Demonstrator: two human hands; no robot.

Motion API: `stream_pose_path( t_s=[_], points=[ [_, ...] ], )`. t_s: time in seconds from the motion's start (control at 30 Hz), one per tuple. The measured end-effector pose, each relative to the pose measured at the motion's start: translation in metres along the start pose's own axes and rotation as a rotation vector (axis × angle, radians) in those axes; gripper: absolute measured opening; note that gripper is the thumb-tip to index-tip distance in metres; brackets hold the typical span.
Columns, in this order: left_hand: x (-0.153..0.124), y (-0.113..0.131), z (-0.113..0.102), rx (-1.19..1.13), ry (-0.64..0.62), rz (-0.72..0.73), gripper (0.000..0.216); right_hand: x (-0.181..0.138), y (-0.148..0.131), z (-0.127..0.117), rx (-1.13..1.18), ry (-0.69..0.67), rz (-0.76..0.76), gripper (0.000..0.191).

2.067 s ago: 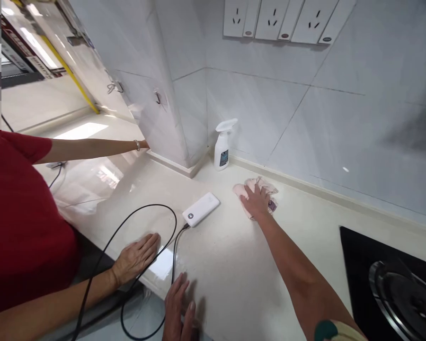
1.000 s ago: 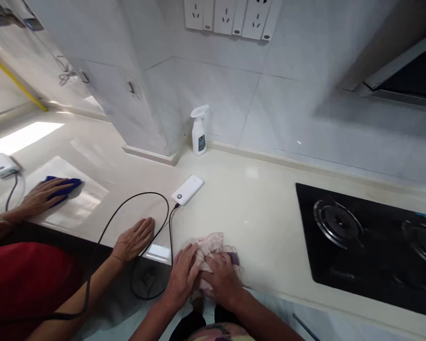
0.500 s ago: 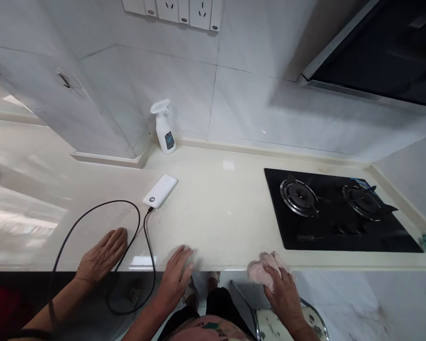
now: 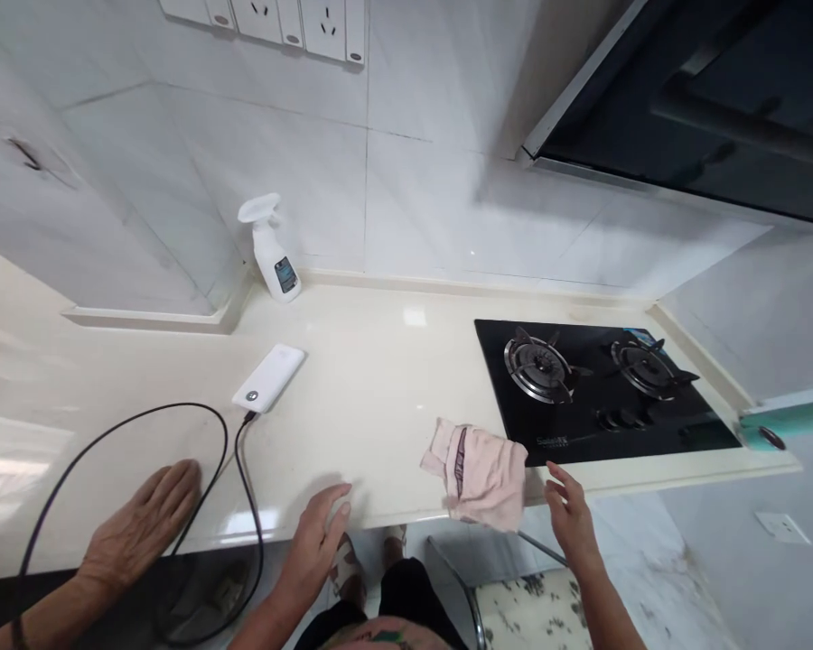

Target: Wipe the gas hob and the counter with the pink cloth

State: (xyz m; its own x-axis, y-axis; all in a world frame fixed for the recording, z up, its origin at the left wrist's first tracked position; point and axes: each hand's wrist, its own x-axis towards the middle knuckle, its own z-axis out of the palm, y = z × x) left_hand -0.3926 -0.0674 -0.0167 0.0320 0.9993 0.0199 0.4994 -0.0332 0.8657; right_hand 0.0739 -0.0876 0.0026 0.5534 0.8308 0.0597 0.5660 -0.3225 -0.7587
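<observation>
A pink cloth with a dark stripe lies loosely spread at the counter's front edge, by the corner of the gas stove, partly hanging over. To its right, my right hand hovers before the stove's front edge, open, fingers apart and holding nothing. My left hand is at the front edge of the counter, left of the cloth, its fingers loosely stretched and free of any object. Behind it, a white power bank lies on the counter with a black cable plugged in. A white spray bottle stands upright near the wall.
Another person's hand rests on the counter at left beside the cable. A black gas stove is set into the countertop at right. A range hood juts from above. A patterned chair stands below the counter.
My right hand has let go of the bunched cloth and moved right. The cloth now lies spread on the counter edge. My left hand stays open; the view has shifted right.
</observation>
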Motion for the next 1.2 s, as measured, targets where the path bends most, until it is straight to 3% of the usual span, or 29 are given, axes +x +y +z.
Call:
stream_pose_path(
  t_s=[0.1, 0.23, 0.37, 0.47, 0.53, 0.67, 0.77, 0.83, 0.9, 0.97, 1.07, 1.13, 1.2],
  points=[
    [-0.002, -0.002, 0.002, 0.0, 0.003, 0.001, 0.043, -0.012, -0.013, 0.017, -0.155, 0.037, -0.126, 0.068],
    [-0.003, -0.002, 0.005, 0.014, 0.037, -0.002, 0.043, -0.04, -0.047, 0.07, -0.468, -0.064, -0.164, 0.078],
    [-0.005, 0.005, 0.005, 0.0, 0.048, -0.021, 0.042, -0.045, -0.054, 0.116, -0.64, -0.057, -0.205, 0.083],
    [-0.01, 0.011, 0.003, -0.022, 0.071, -0.07, 0.042, -0.019, -0.061, 0.138, -0.667, -0.084, -0.318, 0.079],
    [-0.016, 0.015, 0.0, -0.043, 0.092, -0.1, 0.042, 0.014, -0.08, 0.154, -0.68, -0.133, -0.378, 0.076],
    [-0.028, 0.024, -0.008, -0.098, 0.111, -0.182, 0.045, 0.085, -0.149, 0.203, -0.718, -0.266, -0.385, 0.073],
    [-0.038, 0.028, -0.014, -0.147, 0.145, -0.243, 0.048, 0.098, -0.205, 0.248, -0.727, -0.398, -0.428, 0.072],
    [-0.043, 0.027, -0.019, -0.15, 0.194, -0.254, 0.048, 0.073, -0.233, 0.273, -0.703, -0.487, -0.528, 0.072],
    [-0.044, 0.025, -0.024, -0.117, 0.272, -0.242, 0.047, 0.024, -0.249, 0.285, -0.646, -0.588, -0.67, 0.074],
    [-0.041, 0.023, -0.029, -0.078, 0.347, -0.213, 0.048, -0.036, -0.251, 0.283, -0.559, -0.696, -0.799, 0.076],
    [-0.031, 0.024, -0.036, -0.058, 0.393, -0.159, 0.046, -0.109, -0.23, 0.262, -0.416, -0.813, -0.972, 0.075],
    [-0.025, 0.028, -0.038, -0.06, 0.393, -0.132, 0.046, -0.122, -0.209, 0.245, -0.375, -0.816, -1.013, 0.069],
    [-0.02, 0.033, -0.037, -0.075, 0.365, -0.132, 0.047, -0.101, -0.19, 0.231, -0.422, -0.75, -0.946, 0.064]
  ],
)
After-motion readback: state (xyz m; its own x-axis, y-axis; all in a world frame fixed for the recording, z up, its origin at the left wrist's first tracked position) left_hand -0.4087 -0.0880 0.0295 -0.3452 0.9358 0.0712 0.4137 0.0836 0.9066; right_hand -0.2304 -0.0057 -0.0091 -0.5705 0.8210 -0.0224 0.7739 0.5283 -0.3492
